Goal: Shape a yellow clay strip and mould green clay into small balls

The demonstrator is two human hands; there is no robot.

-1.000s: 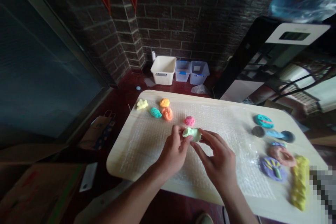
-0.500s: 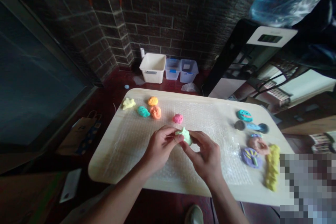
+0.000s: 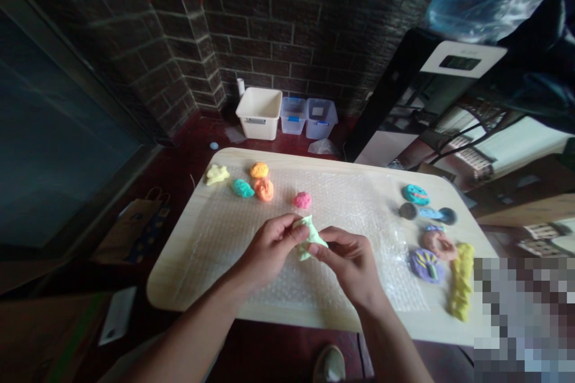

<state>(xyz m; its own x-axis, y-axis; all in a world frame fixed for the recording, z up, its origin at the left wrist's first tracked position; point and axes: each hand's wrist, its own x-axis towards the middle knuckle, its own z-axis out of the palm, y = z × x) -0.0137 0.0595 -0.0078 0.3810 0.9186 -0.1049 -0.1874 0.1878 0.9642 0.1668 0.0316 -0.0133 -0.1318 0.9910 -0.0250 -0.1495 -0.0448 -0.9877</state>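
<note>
A piece of pale green modelling clay (image 3: 309,238) is pinched between both hands above the table. My left hand (image 3: 277,244) grips its left edge with thumb and fingers. My right hand (image 3: 348,257) has thumb and fingers closed on its lower right side. Just beyond them a pink clay lump (image 3: 302,200) lies on the bubble wrap (image 3: 354,197). Farther left are an orange-yellow lump (image 3: 259,169), a coral lump (image 3: 264,190), a teal lump (image 3: 243,188) and a pale yellow piece (image 3: 217,175).
On the table's (image 3: 175,284) right side lie a teal disc (image 3: 416,194), a blue-and-grey dumbbell shape (image 3: 429,213), a pinkish-brown ring (image 3: 439,244), a purple disc (image 3: 426,266) and a long yellow strip (image 3: 462,281). A cream bin (image 3: 259,114) and clear boxes (image 3: 320,119) stand on the floor behind.
The green clay has turned and is spread out flatter and longer between the fingers. My right thumb has shifted to its lower front. The whole view has moved slightly.
</note>
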